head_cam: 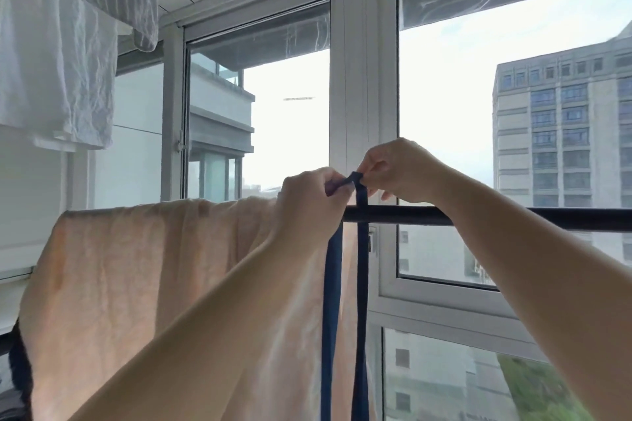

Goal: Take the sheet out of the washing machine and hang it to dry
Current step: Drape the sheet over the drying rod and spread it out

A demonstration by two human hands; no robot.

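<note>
Hanging was the step I was in, judging by how things lay: the peach sheet [164, 284] was already out of the machine and draped over the dark rail [478, 215], so what remained looked like fastening and tidying. My left hand [307, 202] was curled at the sheet's top right corner, where it crossed the rail, pinching one end of a dark blue strap [360, 267]. My right hand [400, 171] was just beside it, fingers closed in a pinch on the strap's folded top end above the rail. Neither hand was slack; both gripped the strap, nearly touching each other.

The strap hung in two narrow runs (one in front of the sheet's right edge, one just right of it), both dropping straight down past the rail and out of view at the bottom. I could not tell whether it was sewn to the sheet or a separate tie.

The sheet's top edge ran along the rail, left to right, and that was its long axis as far as I could see; its body fell downward toward me, with the left part sagging lower and a dark edge showing at the lower left.

My next move, I judged, called for looping or knotting the strap snugly round the rail without dragging the sheet sideways, then spreading the bunched cloth rightward along the bare rail. White laundry [58, 44] hung overhead at the left, before the window [355, 79].
</note>
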